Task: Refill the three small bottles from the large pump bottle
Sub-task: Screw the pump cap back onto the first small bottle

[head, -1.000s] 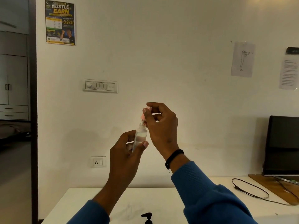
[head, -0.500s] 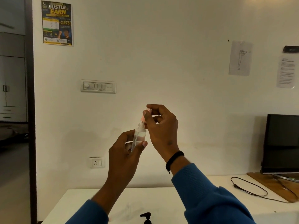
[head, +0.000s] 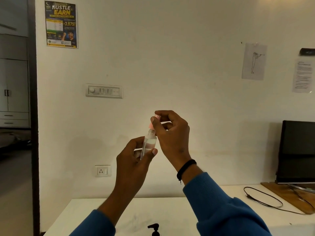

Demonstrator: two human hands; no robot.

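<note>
Small bottle held up, its pink cap just above the open neck.

My left hand grips the clear small bottle in the air above the white table, thumb across its front. My right hand pinches the pink cap between thumb and fingertips. The pump bottle shows only its black top at the bottom edge.

Both arms are in blue sleeves, looks like a knit sweater with a ribbed cuff on the right one. The right wrist has a thin black braided band with a little knotted end dangling off it. Left sleeve is pushed up, so more forearm shows there.
</note>
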